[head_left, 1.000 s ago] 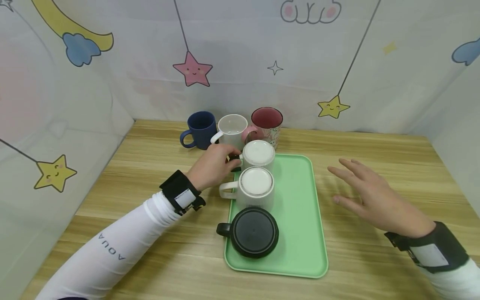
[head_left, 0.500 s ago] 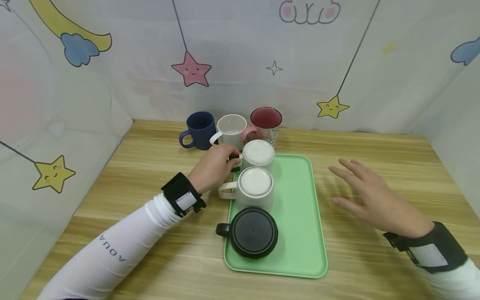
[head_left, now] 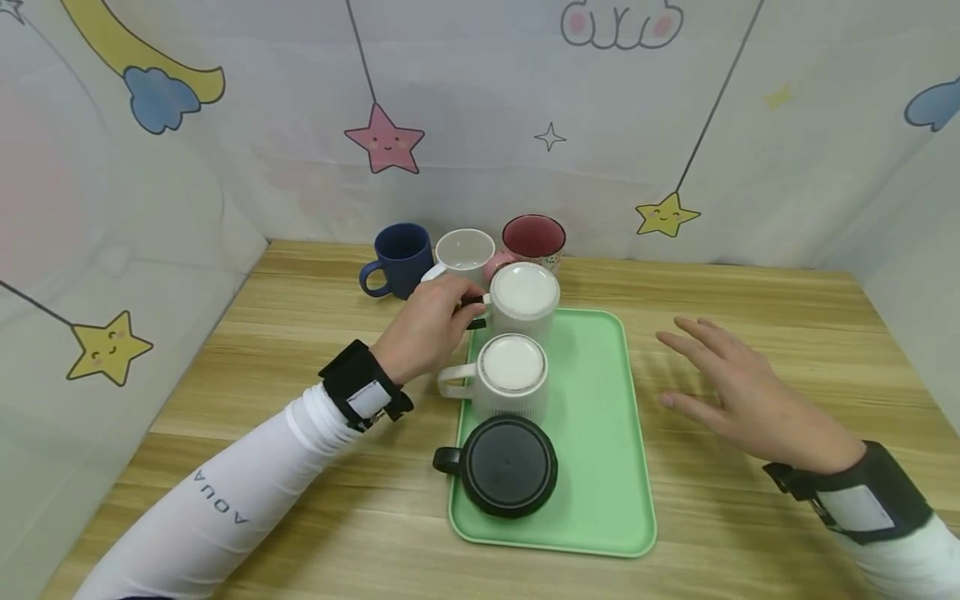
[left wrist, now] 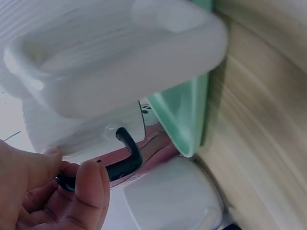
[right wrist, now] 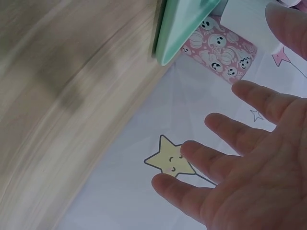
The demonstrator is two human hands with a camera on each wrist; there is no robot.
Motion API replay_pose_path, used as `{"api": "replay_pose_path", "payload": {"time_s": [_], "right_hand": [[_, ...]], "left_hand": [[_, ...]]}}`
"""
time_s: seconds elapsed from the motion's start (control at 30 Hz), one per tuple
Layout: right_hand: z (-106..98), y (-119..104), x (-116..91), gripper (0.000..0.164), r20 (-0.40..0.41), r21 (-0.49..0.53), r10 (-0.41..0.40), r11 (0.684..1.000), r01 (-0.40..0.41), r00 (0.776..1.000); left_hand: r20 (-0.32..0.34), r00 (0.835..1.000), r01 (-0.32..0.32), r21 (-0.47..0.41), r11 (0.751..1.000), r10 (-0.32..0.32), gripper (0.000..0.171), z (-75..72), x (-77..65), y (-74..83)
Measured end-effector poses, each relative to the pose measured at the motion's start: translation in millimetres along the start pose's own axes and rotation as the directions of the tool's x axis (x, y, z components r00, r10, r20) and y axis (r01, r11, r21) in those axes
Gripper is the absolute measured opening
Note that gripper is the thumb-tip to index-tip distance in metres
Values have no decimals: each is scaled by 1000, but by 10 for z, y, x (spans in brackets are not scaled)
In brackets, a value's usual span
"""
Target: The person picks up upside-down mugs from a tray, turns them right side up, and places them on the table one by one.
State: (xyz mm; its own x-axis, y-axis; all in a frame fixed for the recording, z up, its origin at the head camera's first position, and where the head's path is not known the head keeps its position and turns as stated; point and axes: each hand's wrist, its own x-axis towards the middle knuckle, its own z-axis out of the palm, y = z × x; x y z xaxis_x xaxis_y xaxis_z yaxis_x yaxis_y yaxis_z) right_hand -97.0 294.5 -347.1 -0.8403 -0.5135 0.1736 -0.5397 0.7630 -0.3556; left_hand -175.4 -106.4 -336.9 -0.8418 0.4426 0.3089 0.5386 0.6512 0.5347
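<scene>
1. One black-handled white mug (head_left: 525, 292), inverted, over the far-left end of the green tray (head_left: 600, 433), just right of the left hand (head_left: 427, 325), whose thumb and fingers pinch its handle.
2. Right hand (head_left: 757, 400): fingers spread, holding nothing, right of tray.
3. Ribbed mug (head_left: 513, 375), black mug (head_left: 508, 467): inverted on tray, nearer.
4. Blue mug (head_left: 402, 254), plain white mug (head_left: 465, 247), pink mug (head_left: 534, 237): upright, close behind; pink mug partly covered.
5. Versus half a second ago: black-handled white mug higher, farther back.
</scene>
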Motion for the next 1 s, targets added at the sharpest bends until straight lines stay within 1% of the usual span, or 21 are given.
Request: {"api": "replay_pose_path", "payload": {"time_s": [0.1,0.2,0.4,0.57,0.7,0.77,0.87,0.93,1.0], "right_hand": [[-14,-16,35,79,2,21,-4,1000,4,1000],[-30,-40,83,79,5,49,-8,999,8,1000],[-52,-115,196,80,-8,96,-5,995,6,1000],[-61,-175,285,79,-23,135,19,991,-16,1000],[-67,-227,376,76,-40,173,44,984,-36,998],[-71,-254,424,74,-49,199,54,979,-44,997],[-70,-297,511,68,-65,262,68,964,-49,996],[-65,-329,579,64,-75,324,77,945,-49,994],[-58,-361,652,60,-79,402,91,914,-52,993]], "left_hand": [[-21,1000,-20,-22,1000,20,13,-19,13,25],[-41,999,-23,-55,998,21,15,-38,30,53],[-104,994,-38,-106,994,27,17,-74,89,128],[-151,988,-66,-156,986,42,18,-94,139,200],[-188,982,-74,-216,974,33,19,-105,173,252],[-204,979,-76,-257,964,22,20,-103,193,284],[-211,977,-80,-347,934,5,20,-93,224,332],[-210,978,-78,-417,906,-12,20,-79,246,368],[-201,979,-77,-484,872,-25,20,-61,271,399]]}}
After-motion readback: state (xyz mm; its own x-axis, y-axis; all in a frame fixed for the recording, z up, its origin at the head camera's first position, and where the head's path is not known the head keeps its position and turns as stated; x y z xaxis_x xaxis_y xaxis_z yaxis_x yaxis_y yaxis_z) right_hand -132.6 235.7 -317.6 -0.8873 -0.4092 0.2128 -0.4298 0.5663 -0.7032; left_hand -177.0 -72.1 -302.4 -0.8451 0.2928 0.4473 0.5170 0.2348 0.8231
